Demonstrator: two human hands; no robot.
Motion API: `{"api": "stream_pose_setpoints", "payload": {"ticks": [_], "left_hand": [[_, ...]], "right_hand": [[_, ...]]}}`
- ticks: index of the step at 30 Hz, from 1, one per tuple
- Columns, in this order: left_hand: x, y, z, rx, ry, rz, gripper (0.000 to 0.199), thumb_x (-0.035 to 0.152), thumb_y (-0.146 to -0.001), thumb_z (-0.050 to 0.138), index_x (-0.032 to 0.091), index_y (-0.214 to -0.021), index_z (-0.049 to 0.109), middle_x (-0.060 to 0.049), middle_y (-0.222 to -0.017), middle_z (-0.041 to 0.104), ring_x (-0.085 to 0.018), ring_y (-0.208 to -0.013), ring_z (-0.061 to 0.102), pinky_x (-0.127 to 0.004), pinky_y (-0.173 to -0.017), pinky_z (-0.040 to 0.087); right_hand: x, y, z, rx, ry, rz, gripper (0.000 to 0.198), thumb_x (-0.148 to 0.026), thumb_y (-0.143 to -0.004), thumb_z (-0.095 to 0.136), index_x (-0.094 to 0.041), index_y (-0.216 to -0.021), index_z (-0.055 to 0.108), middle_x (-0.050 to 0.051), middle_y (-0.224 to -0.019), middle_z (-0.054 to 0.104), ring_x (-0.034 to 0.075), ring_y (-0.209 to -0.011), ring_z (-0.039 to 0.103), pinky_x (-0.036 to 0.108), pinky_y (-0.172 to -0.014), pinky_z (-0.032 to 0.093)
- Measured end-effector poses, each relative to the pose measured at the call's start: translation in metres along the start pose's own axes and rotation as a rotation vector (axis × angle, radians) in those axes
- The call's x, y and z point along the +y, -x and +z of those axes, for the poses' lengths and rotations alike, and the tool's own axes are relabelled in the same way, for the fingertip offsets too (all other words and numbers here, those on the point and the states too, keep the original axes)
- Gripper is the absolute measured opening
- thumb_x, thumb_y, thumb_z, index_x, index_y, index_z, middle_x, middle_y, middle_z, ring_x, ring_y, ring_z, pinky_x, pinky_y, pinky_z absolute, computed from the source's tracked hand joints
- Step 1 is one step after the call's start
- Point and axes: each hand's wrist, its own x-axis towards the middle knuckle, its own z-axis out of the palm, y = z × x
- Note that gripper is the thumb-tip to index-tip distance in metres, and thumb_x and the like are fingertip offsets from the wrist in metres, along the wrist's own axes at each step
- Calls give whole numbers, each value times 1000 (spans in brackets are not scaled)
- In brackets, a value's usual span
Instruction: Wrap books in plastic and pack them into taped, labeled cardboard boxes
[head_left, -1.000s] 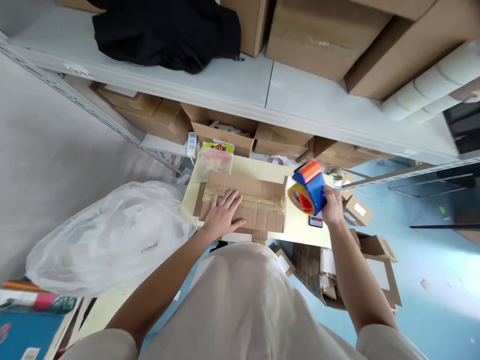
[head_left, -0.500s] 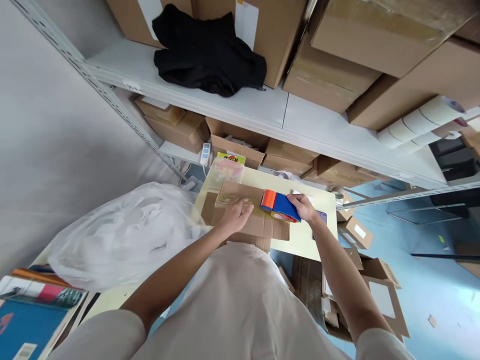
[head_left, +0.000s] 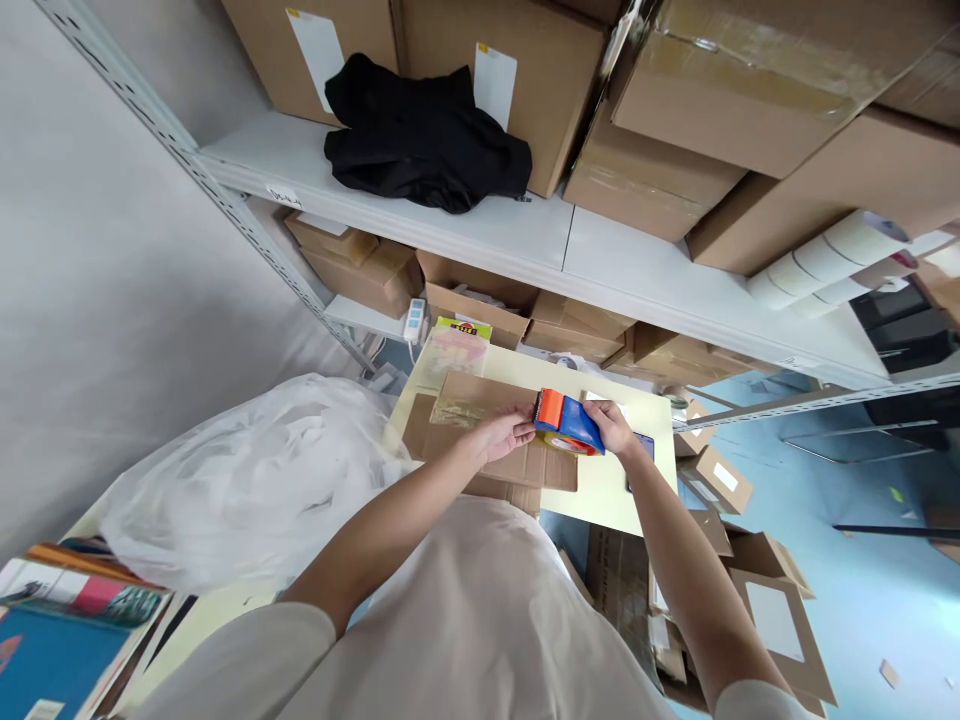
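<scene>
A: How far along are you?
B: I'm gripping the tape dispenser in my right hand, pressing it on the flat cardboard box on the table. Left hand is pinching at the dispenser's front. One strip is already on; this seam is looking unfinished.

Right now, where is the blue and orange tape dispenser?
In the head view, the blue and orange tape dispenser sits mid-frame in the right hand, on the flattened brown cardboard box, with the left hand at its orange end.
</scene>
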Motion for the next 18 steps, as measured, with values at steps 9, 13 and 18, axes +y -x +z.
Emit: {"api": "stream_pose_setpoints", "payload": {"ticks": [9, 13, 18], "left_hand": [[8, 6, 9, 139, -374, 236, 9, 16, -68, 76, 15, -67, 67, 1, -59, 66, -10, -58, 62, -24, -67, 51], [14, 12, 11, 195, -536, 277, 9, 14, -72, 70, 16, -64, 66, 1, -61, 67, -12, -59, 64, -27, -67, 53], [20, 27, -3, 271, -566, 284, 9, 17, -74, 69, 16, -66, 65, 0, -61, 67, -12, -55, 64, -28, -65, 53]], "right_hand": [[1, 3, 1, -33, 34, -38, 60, -75, -74, 48, -21, -52, 39, -5, -47, 32, 8, -46, 27, 25, -43, 23], [-10, 4, 2, -53, 130, -61, 60, -75, -76, 46, -21, -52, 38, -4, -48, 32, 9, -47, 29, 25, -45, 26], [-33, 4, -1, -82, 348, -181, 57, -69, -82, 44, -20, -52, 40, -3, -51, 38, 11, -51, 34, 26, -51, 31]]}}
